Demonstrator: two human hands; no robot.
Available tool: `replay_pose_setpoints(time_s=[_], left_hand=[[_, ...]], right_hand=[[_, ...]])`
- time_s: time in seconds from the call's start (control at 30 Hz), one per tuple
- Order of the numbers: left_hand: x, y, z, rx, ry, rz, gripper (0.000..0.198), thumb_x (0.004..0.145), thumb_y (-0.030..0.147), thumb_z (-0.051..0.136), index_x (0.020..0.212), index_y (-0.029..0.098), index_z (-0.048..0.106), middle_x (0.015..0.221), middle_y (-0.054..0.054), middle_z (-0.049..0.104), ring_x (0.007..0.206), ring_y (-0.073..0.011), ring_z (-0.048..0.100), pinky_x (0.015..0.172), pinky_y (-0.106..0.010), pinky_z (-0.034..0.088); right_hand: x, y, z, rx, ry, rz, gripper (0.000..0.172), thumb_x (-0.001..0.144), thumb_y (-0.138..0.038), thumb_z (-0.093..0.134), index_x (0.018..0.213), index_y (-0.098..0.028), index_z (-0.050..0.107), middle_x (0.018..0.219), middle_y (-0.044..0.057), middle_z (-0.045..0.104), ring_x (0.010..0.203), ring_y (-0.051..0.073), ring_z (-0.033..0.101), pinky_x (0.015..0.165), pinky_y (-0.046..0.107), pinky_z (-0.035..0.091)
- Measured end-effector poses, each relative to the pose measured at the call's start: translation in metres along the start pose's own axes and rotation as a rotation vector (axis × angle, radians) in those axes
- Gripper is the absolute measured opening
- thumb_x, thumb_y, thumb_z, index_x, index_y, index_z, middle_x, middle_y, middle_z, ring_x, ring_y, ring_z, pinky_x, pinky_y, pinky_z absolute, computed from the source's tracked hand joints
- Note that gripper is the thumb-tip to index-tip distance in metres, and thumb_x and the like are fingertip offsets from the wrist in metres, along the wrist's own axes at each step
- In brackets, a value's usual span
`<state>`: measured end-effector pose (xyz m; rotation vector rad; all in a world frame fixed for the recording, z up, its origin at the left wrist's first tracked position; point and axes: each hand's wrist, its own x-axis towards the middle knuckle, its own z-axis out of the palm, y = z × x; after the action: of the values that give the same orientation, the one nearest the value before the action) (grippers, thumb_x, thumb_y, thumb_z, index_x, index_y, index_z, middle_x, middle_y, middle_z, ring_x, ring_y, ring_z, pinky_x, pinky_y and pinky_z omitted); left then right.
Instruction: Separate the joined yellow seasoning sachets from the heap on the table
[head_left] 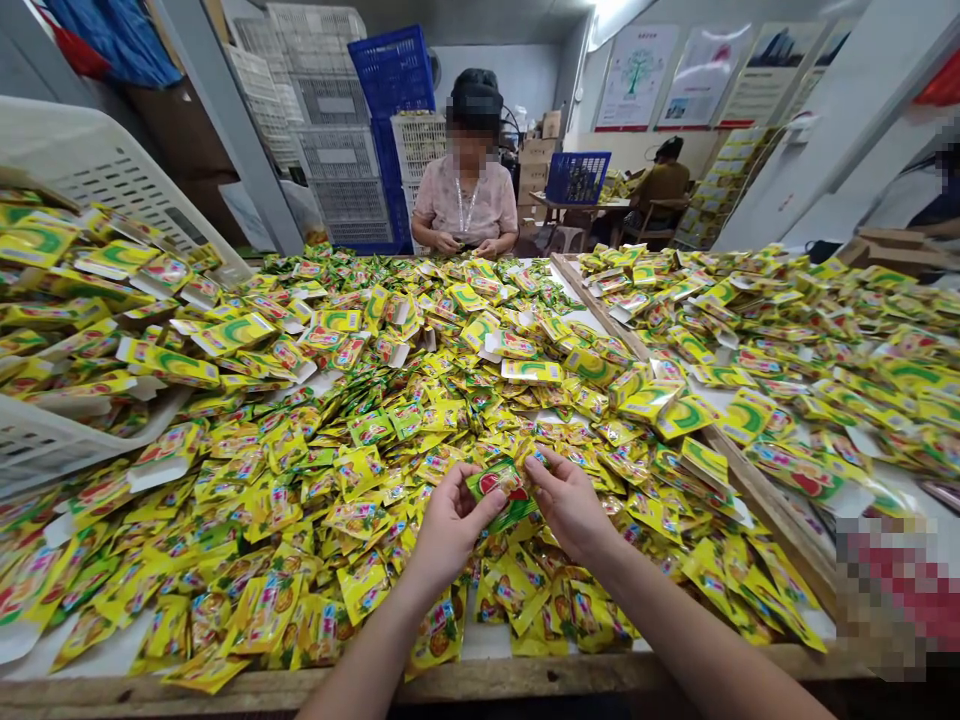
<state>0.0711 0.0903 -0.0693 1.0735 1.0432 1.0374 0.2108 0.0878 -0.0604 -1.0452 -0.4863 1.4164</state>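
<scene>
Tabletop (486, 637), white where it shows, is nearly covered w/ small printed goods, wood edge along the near side. Bkgd: tall stack of pale crates (334, 145) beside blue crates (391, 75); contents unclear. Co-worker (466, 205) sits at the far side, both hands low over the goods, detail too small to read. Near L, a big white crate (131, 185) lies tipped, open side toward the tabletop, full of yellow cartons (240, 335) that spill out into the pile; some have white end flaps open. Farther back, a blue basket (579, 178) stands on another table w/ goods inside, too small to ID. Wood strip (772, 520) runs front to back on the R, more cartons beyond it. Person's hands are close together, low center, just above the pile. L hand (450, 505) is closed on a green pkt (516, 517), thumb on top, fingers under. R hand (571, 500) is narrow, thumb & index nearly together at the pkt's R end; can't tell if pinching or just touching. Yellow pkts (266, 610) lie loose all around, flat, overlapping, w/ fruit pics. Green pkt is glossy, tilted, red fruit pic partly under the thumb.
</scene>
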Motion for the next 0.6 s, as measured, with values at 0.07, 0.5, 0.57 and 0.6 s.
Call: replay_pose_setpoints(time_s=[0.07, 0.5, 0.57, 0.6], left_hand=[[0.001, 0.000, 0.001, 0.023, 0.008, 0.006, 0.047, 0.060, 0.049, 0.076, 0.085, 0.019, 0.050, 0.059, 0.007, 0.051, 0.054, -0.0084, 0.044, 0.052, -0.020, 0.037], [0.039, 0.031, 0.011, 0.437, -0.238, 0.252, 0.028, 0.086, 0.048, 0.048, 0.085, 0.020, 0.051, 0.070, 0.001, 0.054, 0.060, -0.0124, 0.051, 0.056, -0.023, 0.042], [0.076, 0.042, 0.027, 0.700, -0.196, 0.358, 0.022, 0.090, 0.039, 0.044, 0.093, 0.019, 0.052, 0.080, -0.004, 0.059, 0.070, -0.0157, 0.057, 0.064, -0.027, 0.046], [0.097, 0.045, 0.038, 0.883, -0.148, 0.401, 0.018, 0.090, 0.033, 0.046, 0.098, 0.019, 0.053, 0.087, -0.005, 0.060, 0.077, -0.0173, 0.059, 0.069, -0.029, 0.047]], right_hand=[[-0.004, 0.004, 0.003, 0.020, 0.010, -0.017, 0.038, 0.050, -0.041, 0.085, 0.072, -0.021, 0.061, 0.064, -0.004, 0.066, 0.057, 0.013, 0.060, 0.056, 0.025, 0.050], [0.001, -0.027, -0.015, -0.128, 0.131, -0.289, 0.043, 0.053, -0.039, 0.083, 0.085, -0.019, 0.061, 0.083, 0.000, 0.065, 0.077, 0.015, 0.062, 0.073, 0.027, 0.051], [0.007, -0.036, -0.020, -0.041, 0.277, -0.443, 0.041, 0.058, -0.040, 0.080, 0.087, -0.021, 0.058, 0.085, -0.001, 0.063, 0.080, 0.014, 0.061, 0.076, 0.027, 0.051], [0.010, -0.040, -0.023, -0.012, 0.344, -0.515, 0.040, 0.060, -0.040, 0.079, 0.088, -0.021, 0.056, 0.085, -0.002, 0.061, 0.081, 0.014, 0.060, 0.076, 0.027, 0.051]])
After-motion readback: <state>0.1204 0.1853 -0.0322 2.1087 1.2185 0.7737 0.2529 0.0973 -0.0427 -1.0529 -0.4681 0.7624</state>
